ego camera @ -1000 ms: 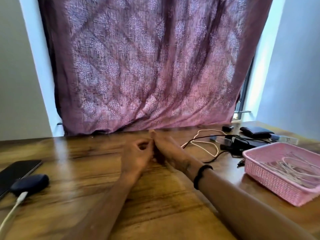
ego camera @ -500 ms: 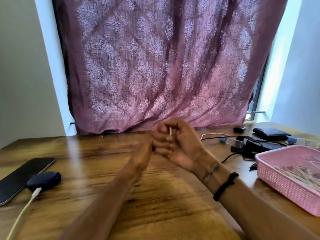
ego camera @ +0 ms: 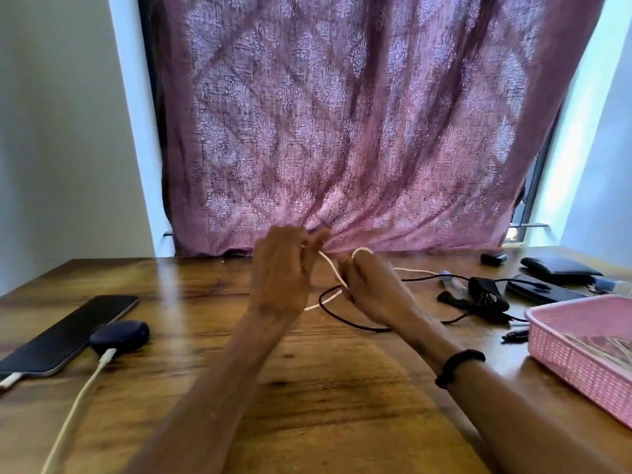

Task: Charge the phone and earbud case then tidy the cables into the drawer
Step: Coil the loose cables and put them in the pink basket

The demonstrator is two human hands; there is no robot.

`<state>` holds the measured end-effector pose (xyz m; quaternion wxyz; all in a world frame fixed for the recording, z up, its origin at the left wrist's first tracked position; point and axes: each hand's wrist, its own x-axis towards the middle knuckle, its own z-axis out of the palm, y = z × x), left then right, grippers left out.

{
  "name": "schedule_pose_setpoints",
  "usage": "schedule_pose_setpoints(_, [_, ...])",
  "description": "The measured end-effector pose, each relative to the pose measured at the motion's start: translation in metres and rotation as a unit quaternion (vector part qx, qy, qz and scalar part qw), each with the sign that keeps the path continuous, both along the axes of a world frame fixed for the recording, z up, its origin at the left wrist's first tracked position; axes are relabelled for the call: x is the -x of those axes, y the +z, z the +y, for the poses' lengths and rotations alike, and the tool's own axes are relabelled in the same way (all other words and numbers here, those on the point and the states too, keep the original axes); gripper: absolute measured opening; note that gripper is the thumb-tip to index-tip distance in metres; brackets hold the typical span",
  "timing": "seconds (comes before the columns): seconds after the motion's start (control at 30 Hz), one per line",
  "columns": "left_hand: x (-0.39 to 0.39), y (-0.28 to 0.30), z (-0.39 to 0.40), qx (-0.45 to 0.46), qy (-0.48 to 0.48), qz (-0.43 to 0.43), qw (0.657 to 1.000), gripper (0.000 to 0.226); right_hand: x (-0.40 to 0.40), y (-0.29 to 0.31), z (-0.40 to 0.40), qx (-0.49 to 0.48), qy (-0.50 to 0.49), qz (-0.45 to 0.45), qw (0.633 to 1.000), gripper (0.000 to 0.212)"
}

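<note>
Above the middle of the wooden table (ego camera: 342, 388), my left hand (ego camera: 282, 271) and my right hand (ego camera: 371, 285) both hold a white cable (ego camera: 331, 270). The cable loops over my right fingers and runs between the two hands. A black cable (ego camera: 345, 319) curls on the table just under them. At the left lies a dark phone (ego camera: 68, 331) with a plug in its near end. Beside it sits a dark blue earbud case (ego camera: 121, 335) with a white charging cable (ego camera: 78, 408) plugged into it.
A pink basket (ego camera: 561, 340) holding white cables stands at the right edge. Behind it lie a black adapter (ego camera: 485, 295), a black wallet (ego camera: 557, 268), a small black case (ego camera: 493, 258) and other dark items. A mauve curtain (ego camera: 342, 131) hangs behind the table.
My hands rose off the table and drew apart, with the white cable now stretched and looped between them. The camera tilted up and turned slightly left.
</note>
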<state>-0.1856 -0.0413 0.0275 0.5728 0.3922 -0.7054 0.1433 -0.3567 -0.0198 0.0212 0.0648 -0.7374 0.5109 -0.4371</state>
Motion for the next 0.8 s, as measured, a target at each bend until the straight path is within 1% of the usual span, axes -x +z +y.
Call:
schedule_pose_setpoints(0.03, [-0.008,0.003,-0.002,0.003,0.018,0.042,0.999,0.045,-0.005,0.001,0.004,-0.058,0.03,-0.003,0.998,0.054])
schedule_pose_setpoints(0.07, [-0.015,0.004,-0.003,-0.001,0.036,0.066,0.997,0.048,-0.01,0.004,0.009,-0.159,0.087,-0.057,0.982,0.062])
schedule_pose_setpoints(0.1, [-0.019,0.003,-0.004,-0.007,0.045,0.078,0.996,0.05,-0.015,0.007,0.014,-0.281,0.174,-0.147,0.932,0.067])
schedule_pose_setpoints(0.13, [-0.019,0.002,-0.002,-0.016,0.045,0.085,0.995,0.051,-0.019,0.011,0.02,-0.376,0.274,-0.237,0.853,0.067])
schedule_pose_setpoints(0.17, [-0.017,0.0,-0.001,-0.041,0.041,0.1,0.993,0.052,-0.023,0.015,0.023,-0.421,0.366,-0.316,0.768,0.063])
schedule_pose_setpoints(0.2, [-0.011,-0.002,0.002,-0.071,0.032,0.115,0.99,0.052,-0.025,0.02,0.027,-0.426,0.437,-0.368,0.701,0.056])
schedule_pose_setpoints(0.23, [-0.005,-0.004,0.004,-0.099,0.026,0.123,0.987,0.051,-0.025,0.024,0.028,-0.406,0.483,-0.407,0.661,0.048])
schedule_pose_setpoints(0.27, [0.001,-0.007,0.007,-0.114,0.027,0.109,0.987,0.052,-0.023,0.027,0.029,-0.375,0.506,-0.439,0.641,0.041])
schedule_pose_setpoints(0.3, [0.008,-0.011,0.009,-0.104,0.028,0.076,0.991,0.052,-0.02,0.031,0.029,-0.34,0.511,-0.473,0.632,0.036])
schedule_pose_setpoints(0.37, [0.025,-0.021,0.015,-0.068,0.008,-0.011,0.998,0.041,-0.012,0.038,0.025,-0.27,0.489,-0.541,0.628,0.033])
schedule_pose_setpoints(0.4, [0.033,-0.023,0.021,-0.072,-0.013,-0.054,0.996,0.036,-0.006,0.041,0.022,-0.232,0.468,-0.575,0.629,0.033])
schedule_pose_setpoints(0.43, [0.04,-0.025,0.028,-0.092,-0.029,-0.1,0.99,0.037,0.0,0.043,0.018,-0.189,0.437,-0.597,0.646,0.031])
schedule_pose_setpoints(0.47, [0.046,-0.027,0.031,-0.099,-0.041,-0.143,0.984,0.038,0.006,0.045,0.014,-0.135,0.392,-0.595,0.688,0.03])
schedule_pose_setpoints(0.5, [0.049,-0.027,0.032,-0.093,-0.04,-0.177,0.979,0.037,0.011,0.045,0.009,-0.077,0.324,-0.562,0.757,0.029])
schedule_pose_setpoints(0.53, [0.05,-0.021,0.034,-0.087,-0.04,-0.19,0.977,0.036,0.014,0.044,0.006,-0.022,0.238,-0.492,0.837,0.03])
schedule_pose_setpoints(0.57, [0.049,-0.013,0.036,-0.082,-0.033,-0.188,0.978,0.035,0.015,0.042,0.005,0.024,0.155,-0.402,0.902,0.032])
schedule_pose_setpoints(0.6, [0.046,-0.005,0.034,-0.083,-0.025,-0.18,0.98,0.036,0.015,0.039,0.004,0.058,0.094,-0.31,0.944,0.032])
schedule_pose_setpoints(0.63, [0.041,0.002,0.033,-0.091,-0.017,-0.172,0.981,0.037,0.014,0.036,0.005,0.085,0.056,-0.224,0.969,0.032])
schedule_pose_setpoints(0.67, [0.034,0.009,0.031,-0.101,-0.004,-0.167,0.981,0.039,0.012,0.034,0.007,0.111,0.031,-0.142,0.983,0.031])
schedule_pose_setpoints(0.7, [0.026,0.011,0.029,-0.106,0.009,-0.156,0.982,0.041,0.01,0.031,0.009,0.134,0.015,-0.067,0.989,0.03])
schedule_pose_setpoints(0.73, [0.017,0.012,0.027,-0.092,0.013,-0.139,0.986,0.042,0.007,0.029,0.01,0.155,0.006,-0.006,0.988,0.031])
schedule_pose_setpoints(0.77, [0.01,0.012,0.024,-0.065,0.008,-0.119,0.991,0.042,0.004,0.027,0.01,0.168,0.002,0.037,0.985,0.033])
schedule_pose_setpoints(0.8, [0.003,0.009,0.02,-0.04,-0.001,-0.112,0.993,0.042,0.002,0.025,0.01,0.176,0.006,0.062,0.983,0.035])
